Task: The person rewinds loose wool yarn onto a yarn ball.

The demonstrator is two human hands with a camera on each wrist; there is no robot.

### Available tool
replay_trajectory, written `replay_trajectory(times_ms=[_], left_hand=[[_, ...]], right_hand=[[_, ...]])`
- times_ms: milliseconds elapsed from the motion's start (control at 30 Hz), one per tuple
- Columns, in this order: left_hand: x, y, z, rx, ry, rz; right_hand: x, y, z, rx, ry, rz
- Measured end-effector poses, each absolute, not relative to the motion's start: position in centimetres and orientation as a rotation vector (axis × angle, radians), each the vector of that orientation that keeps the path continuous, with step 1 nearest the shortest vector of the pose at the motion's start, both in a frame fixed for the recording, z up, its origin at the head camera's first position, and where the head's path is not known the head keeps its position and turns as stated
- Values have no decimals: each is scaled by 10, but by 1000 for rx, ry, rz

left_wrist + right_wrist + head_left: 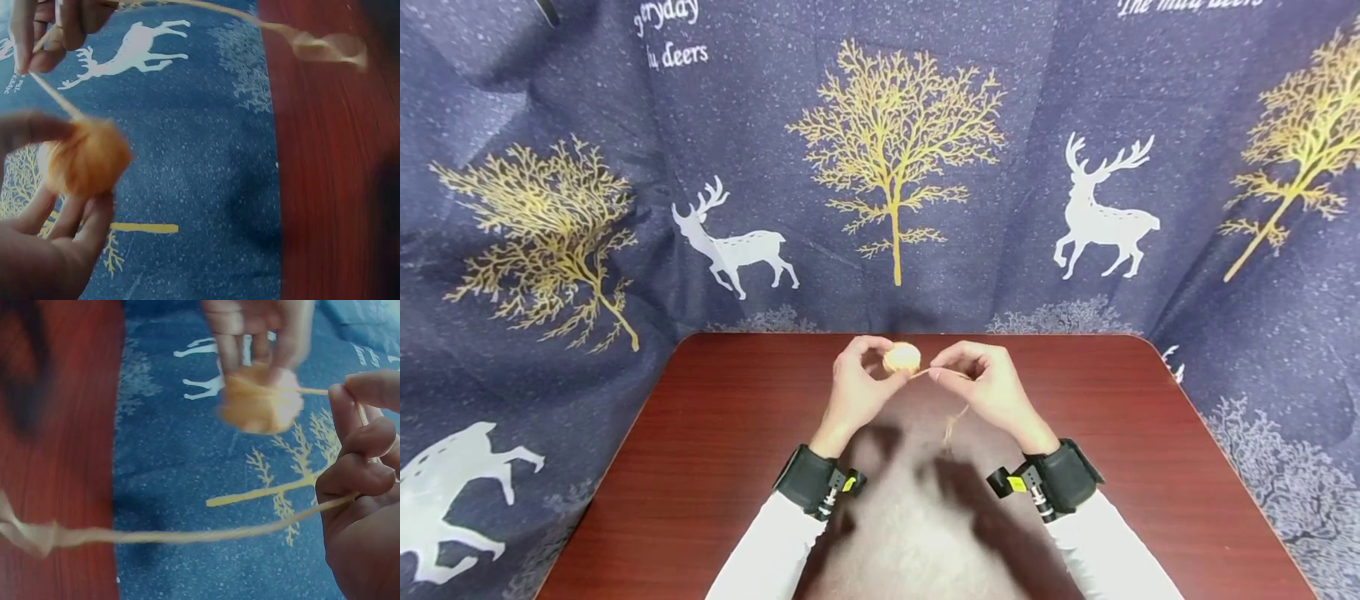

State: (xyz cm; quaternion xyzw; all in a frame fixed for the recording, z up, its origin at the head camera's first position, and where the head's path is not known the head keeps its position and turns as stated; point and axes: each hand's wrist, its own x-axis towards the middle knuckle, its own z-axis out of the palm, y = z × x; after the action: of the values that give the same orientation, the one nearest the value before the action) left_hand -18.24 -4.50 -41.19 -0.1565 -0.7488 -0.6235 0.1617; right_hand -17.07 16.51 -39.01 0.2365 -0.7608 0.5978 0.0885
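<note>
A small orange ball of yarn (90, 159) is held between the thumb and fingers of my left hand (862, 379), up above the table. From the ball a strand of yarn (310, 391) runs taut across to my right hand (988, 385), which pinches it between thumb and index finger. The strand passes on through the curled fingers of that hand, and its loose tail (156, 537) hangs below, twisted and blurred at the end. In the head view the ball looks pale and bright between the two hands.
A reddish-brown wooden table (700, 467) lies under both hands, with a pale glare patch down its middle. Behind it hangs a dark blue cloth (910, 308) printed with white deer and yellow trees. Each wrist wears a black strap (811, 481) with a small camera.
</note>
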Motion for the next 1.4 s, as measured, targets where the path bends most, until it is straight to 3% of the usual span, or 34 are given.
replay_trajectory(times_ms=[167, 433, 633, 800, 1133, 1267, 1400], left_hand=[[-181, -51, -414, -790, -2408, -1634], [-175, -54, -403, -1364, -2338, -1928], [-170, -52, -389, -1511, -1997, -2218], [-169, -47, -382, -1298, -1673, -2383], [-171, -29, -381, -378, -1255, -2458], [-174, -30, -386, -234, -1341, -2371], [-176, -35, -395, -265, -1729, -2175]], right_hand=[[-179, 174, -383, 632, -2183, 1935], [-187, 177, -386, 499, -2045, 2197], [-191, 175, -402, 435, -2100, 2218], [-185, 169, -411, 473, -2200, 2168], [-167, 164, -411, 542, -2434, 1937], [-162, 168, -407, 633, -2439, 1927], [-160, 174, -397, 778, -2401, 1852]])
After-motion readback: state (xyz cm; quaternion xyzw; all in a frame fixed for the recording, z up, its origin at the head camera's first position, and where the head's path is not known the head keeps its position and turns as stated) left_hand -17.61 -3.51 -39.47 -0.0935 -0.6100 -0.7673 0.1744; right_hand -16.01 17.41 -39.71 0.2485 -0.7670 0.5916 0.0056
